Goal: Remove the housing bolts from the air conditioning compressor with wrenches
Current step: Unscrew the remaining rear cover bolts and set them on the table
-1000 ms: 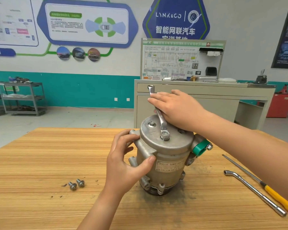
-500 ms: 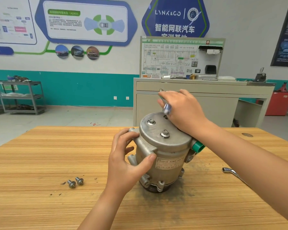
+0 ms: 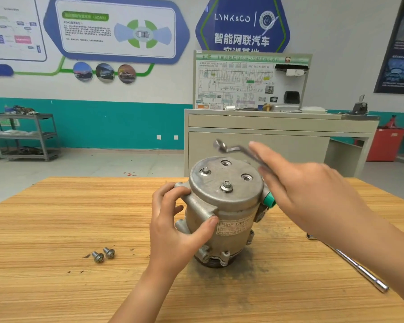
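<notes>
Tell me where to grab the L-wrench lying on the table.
Grip the L-wrench by its straight shaft, mid-length, from above with fingers across it: it lies flat on the table, and its bent end is partly hidden by the right arm.

From above and from the front you can reach straight down onto the round top cover of the grey cast-metal compressor (image 3: 224,213). Only two flanged bolts (image 3: 226,186) stand up on it, one near the front edge and one at the left. Your left hand (image 3: 175,229) wraps the housing's left flank and closes that side. Your right hand (image 3: 308,194) holds the bent silver ring wrench (image 3: 233,150) in the air. It crowds the right and rear, just beside the green plastic cap (image 3: 269,199). On the light wooden table (image 3: 56,217), two loose silver bolts (image 3: 98,257) lie to the left, well apart from the compressor. A long chrome L-shaped socket wrench (image 3: 355,269) lies across the right. Between these is bare wood.
</notes>
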### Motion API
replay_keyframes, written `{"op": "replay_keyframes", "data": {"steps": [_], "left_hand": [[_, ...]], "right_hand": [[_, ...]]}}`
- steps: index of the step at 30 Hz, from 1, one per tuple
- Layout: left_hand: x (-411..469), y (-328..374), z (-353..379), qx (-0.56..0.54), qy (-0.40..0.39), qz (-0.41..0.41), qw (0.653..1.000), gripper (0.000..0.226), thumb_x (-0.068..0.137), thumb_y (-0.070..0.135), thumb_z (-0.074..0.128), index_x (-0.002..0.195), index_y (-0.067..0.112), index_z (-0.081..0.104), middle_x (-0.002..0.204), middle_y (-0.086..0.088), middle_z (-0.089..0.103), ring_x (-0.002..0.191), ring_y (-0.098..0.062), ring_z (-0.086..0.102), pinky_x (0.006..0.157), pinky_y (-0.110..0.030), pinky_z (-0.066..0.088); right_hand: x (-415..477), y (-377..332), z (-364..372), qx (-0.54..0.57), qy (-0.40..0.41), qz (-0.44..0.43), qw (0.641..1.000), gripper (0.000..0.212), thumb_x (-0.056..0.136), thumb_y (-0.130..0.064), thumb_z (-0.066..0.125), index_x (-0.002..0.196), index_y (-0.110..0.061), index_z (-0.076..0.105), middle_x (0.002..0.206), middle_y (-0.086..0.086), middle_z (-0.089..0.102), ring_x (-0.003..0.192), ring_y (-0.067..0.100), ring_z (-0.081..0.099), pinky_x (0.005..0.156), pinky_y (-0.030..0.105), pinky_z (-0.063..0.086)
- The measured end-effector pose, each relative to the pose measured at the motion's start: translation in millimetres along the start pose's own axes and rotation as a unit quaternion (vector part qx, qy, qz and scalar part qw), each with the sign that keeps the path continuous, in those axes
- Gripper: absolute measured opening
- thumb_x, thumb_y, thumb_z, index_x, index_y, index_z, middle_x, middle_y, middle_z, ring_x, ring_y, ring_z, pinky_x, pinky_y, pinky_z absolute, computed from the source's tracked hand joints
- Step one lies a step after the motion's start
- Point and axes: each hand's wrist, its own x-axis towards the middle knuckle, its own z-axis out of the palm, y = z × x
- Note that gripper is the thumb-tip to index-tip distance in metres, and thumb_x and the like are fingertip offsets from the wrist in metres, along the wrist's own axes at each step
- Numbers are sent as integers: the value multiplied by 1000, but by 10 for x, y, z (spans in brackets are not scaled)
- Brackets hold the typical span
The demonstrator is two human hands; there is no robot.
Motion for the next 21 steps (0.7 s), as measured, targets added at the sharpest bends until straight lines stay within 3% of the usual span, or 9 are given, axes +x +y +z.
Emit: {"op": "replay_keyframes", "data": {"steps": [2, 3, 5, 8, 13, 21], "left_hand": [[0, -5, 0, -5, -2, -7, 1000, 51, 60, 50, 68, 105, 36, 50, 121, 11, 45, 113, -4, 51, 86, -28, 48], [2, -3, 0, -8, -3, -10, 1000, 51, 60, 50, 68, 106, 36, 50, 122, 11, 45, 113, -3, 51, 86, -27, 47], [1, 1, 2, -10, -5, -12, 1000, 51, 60, 50, 68, 106, 37, 50, 122, 12, 45, 112, -1, 51, 87, -27, 47], [0, 4, 6, -11, -5, -11, 1000, 51, 60, 49, 67, 106, 37, 49, 121, 14, 45, 112, -1, 51, 86, -25, 46], [0, -14, 13, -11, -4, -10, 1000, 48, 60, 50, 67, 104, 38, 50, 122, 14, 44, 113, 1, 50, 86, -25, 46], [-14, -9, 43, -6, -1, -9, 1000, 43, 59, 51, 67, 98, 41, 51, 122, 13, 44, 113, 1, 49, 87, -18, 44]], "right_hand": [[-118, 30, -20, -43, -85, 32, 995, 51, 90, -41, 15, 139, -47, 2, 58, -7, 49, 62, 26, 57, 48, 31, 34], [-164, 57, -19, -62, -107, 36, 992, 51, 91, -42, 12, 132, -48, -17, 64, -7, 52, 65, 21, 55, 50, 32, 36], [-194, 71, -51, -81, -134, 47, 987, 57, 96, -39, 19, 124, -45, -31, 74, -8, 57, 68, 18, 55, 54, 30, 41], [-197, 89, -45, -98, -145, 51, 983, 62, 97, -33, 27, 126, -43, -27, 81, -8, 60, 70, 18, 55, 53, 30, 40], [-202, 57, -37, -136, -150, 44, 978, 59, 97, -29, 30, 128, -36, -19, 57, -7, 37, 49, 12, 31, 42, 25, 22], [-92, -124, -100, -216, -204, 37, 954, 65, 90, -14, 37, 140, -33, 0, 57, -6, 26, 45, 13, 20, 39, 27, 15]]}}
